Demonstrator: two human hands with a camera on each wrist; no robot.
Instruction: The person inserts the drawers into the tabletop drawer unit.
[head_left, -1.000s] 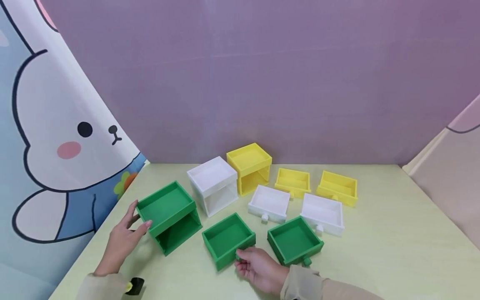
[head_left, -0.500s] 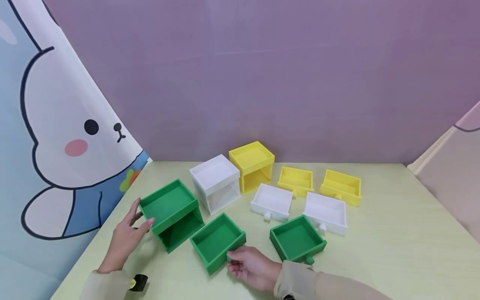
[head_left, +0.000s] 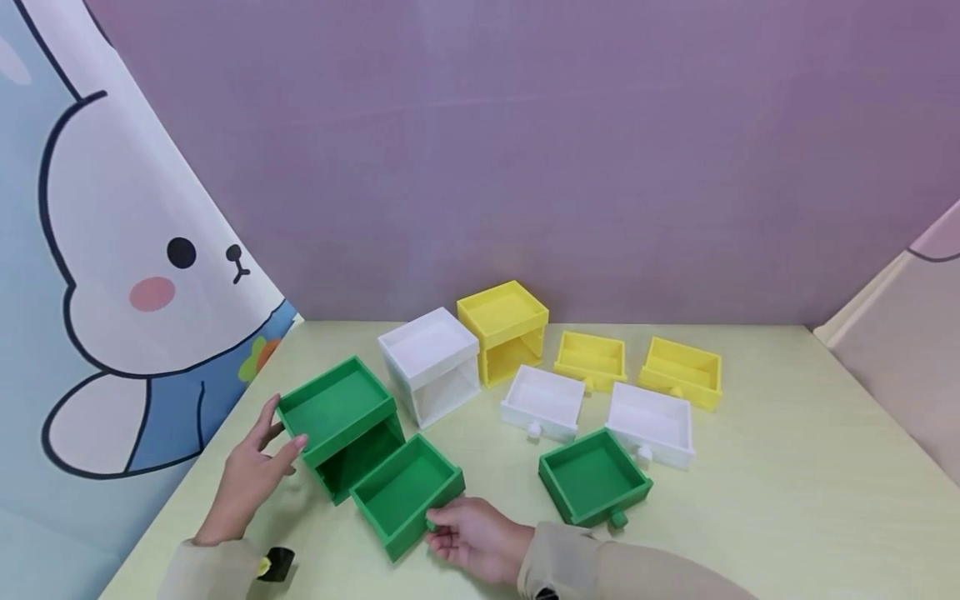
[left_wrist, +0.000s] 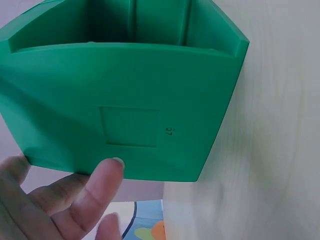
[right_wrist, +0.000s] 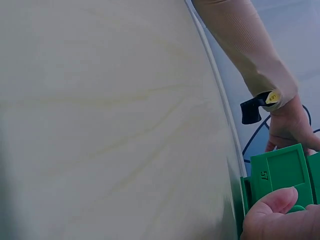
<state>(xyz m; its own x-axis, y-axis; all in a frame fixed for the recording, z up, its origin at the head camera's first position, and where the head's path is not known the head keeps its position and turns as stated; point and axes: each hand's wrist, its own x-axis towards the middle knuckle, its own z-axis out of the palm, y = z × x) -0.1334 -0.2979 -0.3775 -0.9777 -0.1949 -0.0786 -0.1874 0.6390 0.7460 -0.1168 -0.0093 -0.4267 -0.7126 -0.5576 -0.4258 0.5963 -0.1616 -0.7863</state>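
My left hand (head_left: 251, 471) rests at the left side of an open-fronted green cabinet (head_left: 337, 408), its fingers spread and fairly straight. In the left wrist view, the thumb overlaps the cabinet's marked side panel (left_wrist: 132, 127) and other fingers reach past its edge. A green drawer (head_left: 408, 492) stands with its back end right at the cabinet's opening, roughly lined up with it. By the knob on its front, my right hand (head_left: 480, 537) pinches this drawer between thumb and fingers. In the right wrist view, the thumb lies over the drawer's numbered front (right_wrist: 277, 175).
A second green drawer (head_left: 596, 479) lies to the right. Behind stand a white cabinet (head_left: 427, 342) and a yellow cabinet (head_left: 502, 312), both open-fronted. Two white drawers, one nearer the middle (head_left: 543, 400), and two yellow drawers, one farther right (head_left: 682, 367), lie on the table (head_left: 787, 500).
My right hand has slid the green drawer leftward, from apart from the green cabinet to its opening. The left hand stays at the cabinet's side.
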